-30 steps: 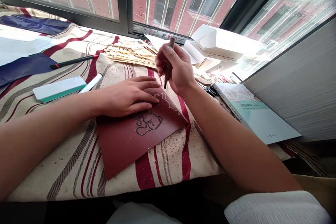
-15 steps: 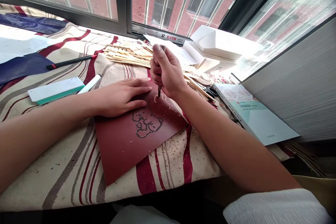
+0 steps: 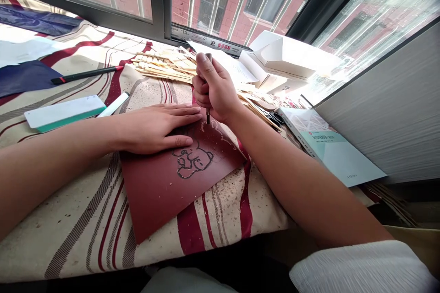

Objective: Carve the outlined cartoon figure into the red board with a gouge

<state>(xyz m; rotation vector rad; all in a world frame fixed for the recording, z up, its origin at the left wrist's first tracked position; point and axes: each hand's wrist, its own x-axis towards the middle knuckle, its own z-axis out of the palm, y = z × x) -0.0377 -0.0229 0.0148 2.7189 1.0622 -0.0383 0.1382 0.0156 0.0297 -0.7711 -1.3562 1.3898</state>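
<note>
A dark red sheet (image 3: 161,201) lies at an angle on the striped cloth, with a cartoon animal outline (image 3: 194,162) in dark lines on its middle. Pale, crumb-edged cut lines (image 3: 223,133) run near its far right side. My left hand (image 3: 154,128) rests flat across the sheet's left part, fingers stretched and covering some of the drawing. In a fist, my right hand (image 3: 216,87) grips a carving tool (image 3: 208,116) held upright. Its dark tip meets the sheet by the pale lines; most of the handle is hidden by my fingers.
Crumbs dot the striped cloth (image 3: 79,219). A white and green case (image 3: 65,112), a white marker (image 3: 114,104) and a black pen (image 3: 87,74) lie left. Behind are wooden strips (image 3: 165,68) and a white box (image 3: 282,62). Scissors (image 3: 277,118) and a book (image 3: 330,144) lie right.
My left hand has shifted slightly along the sheet, its fingertips now closer to the tool. My right hand keeps its fist around the tool, nearly in place. The view has moved a little.
</note>
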